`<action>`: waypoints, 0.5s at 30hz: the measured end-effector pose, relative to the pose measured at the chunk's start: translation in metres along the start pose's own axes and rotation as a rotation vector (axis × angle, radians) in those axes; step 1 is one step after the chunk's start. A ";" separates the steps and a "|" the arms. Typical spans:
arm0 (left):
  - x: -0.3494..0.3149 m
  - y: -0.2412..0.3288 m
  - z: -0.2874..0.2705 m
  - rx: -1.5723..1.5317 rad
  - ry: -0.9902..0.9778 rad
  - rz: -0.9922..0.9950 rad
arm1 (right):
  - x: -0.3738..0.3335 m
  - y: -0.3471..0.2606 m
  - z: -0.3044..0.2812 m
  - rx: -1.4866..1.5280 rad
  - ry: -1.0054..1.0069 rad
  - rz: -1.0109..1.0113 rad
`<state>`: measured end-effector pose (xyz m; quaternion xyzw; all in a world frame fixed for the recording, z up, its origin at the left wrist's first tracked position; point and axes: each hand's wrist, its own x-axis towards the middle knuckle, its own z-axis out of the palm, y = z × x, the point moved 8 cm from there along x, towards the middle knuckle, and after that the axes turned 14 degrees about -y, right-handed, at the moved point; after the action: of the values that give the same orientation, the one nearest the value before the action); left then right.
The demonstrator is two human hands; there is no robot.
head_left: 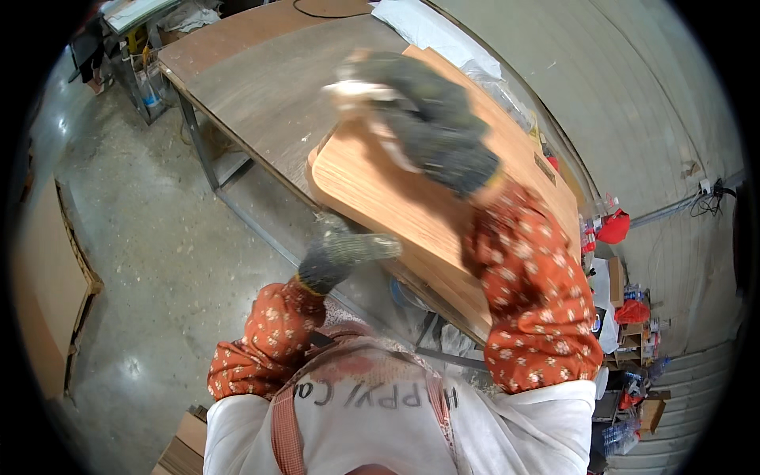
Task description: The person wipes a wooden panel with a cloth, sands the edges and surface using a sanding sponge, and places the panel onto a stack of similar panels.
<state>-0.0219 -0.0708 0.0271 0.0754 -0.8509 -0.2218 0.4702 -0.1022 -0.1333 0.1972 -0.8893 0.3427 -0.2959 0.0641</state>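
A light wood-grain board [427, 190] with rounded corners lies on top of other boards on the table in front of me. Over its far left part, my right hand [427, 111], in a dark grey work glove, is closed round a white cloth-like piece [366, 91]. Motion smears that hand and the white piece, so I cannot tell whether it touches the wood. Beside the board's near left edge is my left hand [340, 252], gloved too, its fingers apart and one stretched toward the edge. Nothing shows in it.
The worktable [261, 87] has a worn top and metal legs. White sheeting [431, 32] and plastic lie along its far side. Shelves with bottles and red bags [632, 311] stand at right. Flat brown panels [47, 293] are on the left, over a concrete floor [142, 237].
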 end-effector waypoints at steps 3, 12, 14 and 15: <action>-0.006 -0.034 -0.017 -0.111 0.022 -0.426 | -0.092 0.018 -0.089 0.079 0.324 0.372; 0.132 0.093 0.025 0.290 -0.324 0.025 | -0.174 -0.020 -0.052 0.290 0.065 0.647; 0.122 0.079 0.049 0.223 -0.576 -0.039 | -0.195 -0.042 -0.054 0.338 -0.056 0.717; 0.129 0.077 0.060 0.256 -0.634 -0.041 | -0.209 -0.049 -0.072 0.235 -0.053 0.686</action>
<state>-0.1358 -0.0271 0.1332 0.0785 -0.9740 -0.1349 0.1644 -0.2387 0.0450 0.1706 -0.7163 0.5832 -0.2714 0.2704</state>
